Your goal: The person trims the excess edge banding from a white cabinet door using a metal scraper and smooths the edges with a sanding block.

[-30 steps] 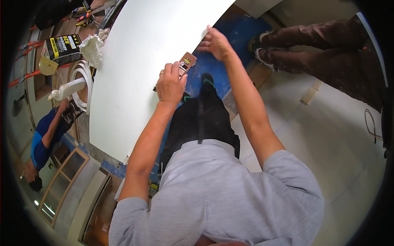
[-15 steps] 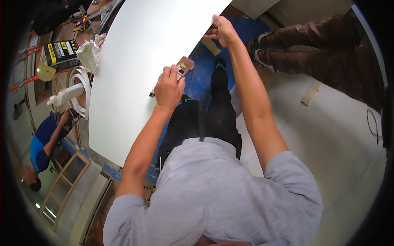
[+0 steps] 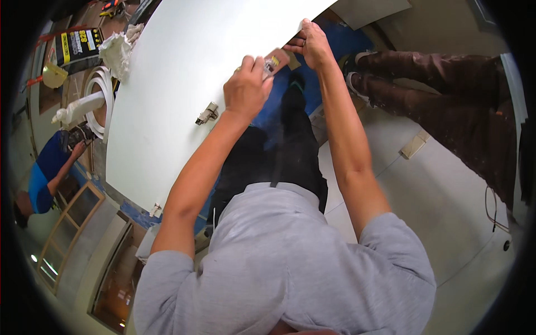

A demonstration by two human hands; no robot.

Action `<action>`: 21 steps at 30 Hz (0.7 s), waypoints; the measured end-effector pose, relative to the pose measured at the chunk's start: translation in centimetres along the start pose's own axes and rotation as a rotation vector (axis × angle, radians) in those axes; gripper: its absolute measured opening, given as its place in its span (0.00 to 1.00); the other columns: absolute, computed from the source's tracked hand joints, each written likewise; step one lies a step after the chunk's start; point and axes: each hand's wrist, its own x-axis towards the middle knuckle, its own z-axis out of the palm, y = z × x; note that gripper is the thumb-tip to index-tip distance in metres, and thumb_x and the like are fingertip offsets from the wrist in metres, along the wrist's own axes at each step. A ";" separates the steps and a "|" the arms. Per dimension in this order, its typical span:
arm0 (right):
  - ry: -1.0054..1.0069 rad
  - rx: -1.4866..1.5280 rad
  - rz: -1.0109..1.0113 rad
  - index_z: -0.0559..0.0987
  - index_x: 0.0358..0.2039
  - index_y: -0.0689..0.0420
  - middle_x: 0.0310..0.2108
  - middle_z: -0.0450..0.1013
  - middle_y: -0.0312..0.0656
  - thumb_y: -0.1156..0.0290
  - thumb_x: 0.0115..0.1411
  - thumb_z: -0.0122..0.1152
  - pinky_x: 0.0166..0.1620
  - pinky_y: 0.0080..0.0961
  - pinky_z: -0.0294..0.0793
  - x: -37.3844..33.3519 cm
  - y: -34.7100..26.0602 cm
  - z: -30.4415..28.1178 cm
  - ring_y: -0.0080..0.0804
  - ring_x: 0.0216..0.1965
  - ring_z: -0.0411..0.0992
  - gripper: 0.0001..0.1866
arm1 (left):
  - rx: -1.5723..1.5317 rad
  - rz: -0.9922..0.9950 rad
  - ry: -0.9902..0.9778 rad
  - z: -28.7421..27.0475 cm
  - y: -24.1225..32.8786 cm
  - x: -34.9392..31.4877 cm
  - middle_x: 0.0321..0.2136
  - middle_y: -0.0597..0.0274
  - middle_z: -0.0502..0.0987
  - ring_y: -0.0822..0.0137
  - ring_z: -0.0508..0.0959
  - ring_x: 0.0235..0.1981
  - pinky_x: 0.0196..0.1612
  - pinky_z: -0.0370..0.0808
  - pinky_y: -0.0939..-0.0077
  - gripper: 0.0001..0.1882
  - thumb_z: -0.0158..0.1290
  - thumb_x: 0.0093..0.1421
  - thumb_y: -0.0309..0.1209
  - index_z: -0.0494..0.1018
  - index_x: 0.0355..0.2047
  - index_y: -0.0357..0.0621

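Observation:
A large white door panel [image 3: 167, 111] spreads before me, its near edge slanting up to the right. My left hand [image 3: 245, 92] is closed around a small reddish-brown, block-shaped hand tool [image 3: 276, 61] with a metal fitting, at that edge. Farther along, my right hand [image 3: 315, 44] grips the panel's edge, thumb on top and fingers curled at the side. A metal cabinet hinge [image 3: 207, 113] sits by the edge beside my left wrist. Another hinge [image 3: 156, 210] shows at the panel's near corner. My left fingers hide part of the tool.
Brown-trousered legs of another person [image 3: 424, 78] stand at right. A person in blue [image 3: 47, 173] is at far left. Beyond the panel's left side lie a white edging roll [image 3: 96, 106], a crumpled white bag [image 3: 117, 54] and a black-yellow sack [image 3: 78, 47]. A wooden frame [image 3: 72, 223] leans lower left.
My left hand has slid the tool away from me along the edge, nearer my right hand, and the hinge by my wrist is uncovered. My right hand keeps its hold.

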 end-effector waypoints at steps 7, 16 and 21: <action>-0.073 -0.175 0.034 0.67 0.60 0.72 0.58 0.68 0.60 0.58 0.72 0.56 0.50 0.47 0.85 -0.3 -2.3 -2.3 0.55 0.54 0.76 0.29 | -0.310 0.305 -0.075 0.2 3.1 -7.0 0.40 0.54 0.72 0.50 0.74 0.44 0.47 0.70 0.56 0.27 0.68 0.46 0.35 0.74 0.47 0.42; -0.268 -0.103 0.167 0.68 0.59 0.67 0.52 0.74 0.53 0.68 0.67 0.63 0.48 0.40 0.84 -4.4 2.6 -1.0 0.48 0.49 0.79 0.25 | -0.249 0.082 0.126 -1.6 -4.9 -14.1 0.47 0.45 0.76 0.45 0.76 0.46 0.53 0.73 0.53 0.32 0.68 0.46 0.25 0.70 0.53 0.35; -0.284 -0.153 0.253 0.69 0.57 0.68 0.48 0.75 0.53 0.70 0.58 0.75 0.44 0.31 0.84 -10.7 9.3 7.0 0.39 0.43 0.81 0.32 | -0.212 -0.008 0.064 -2.7 -5.8 -17.6 0.48 0.45 0.76 0.45 0.77 0.46 0.54 0.73 0.53 0.32 0.68 0.46 0.26 0.70 0.53 0.34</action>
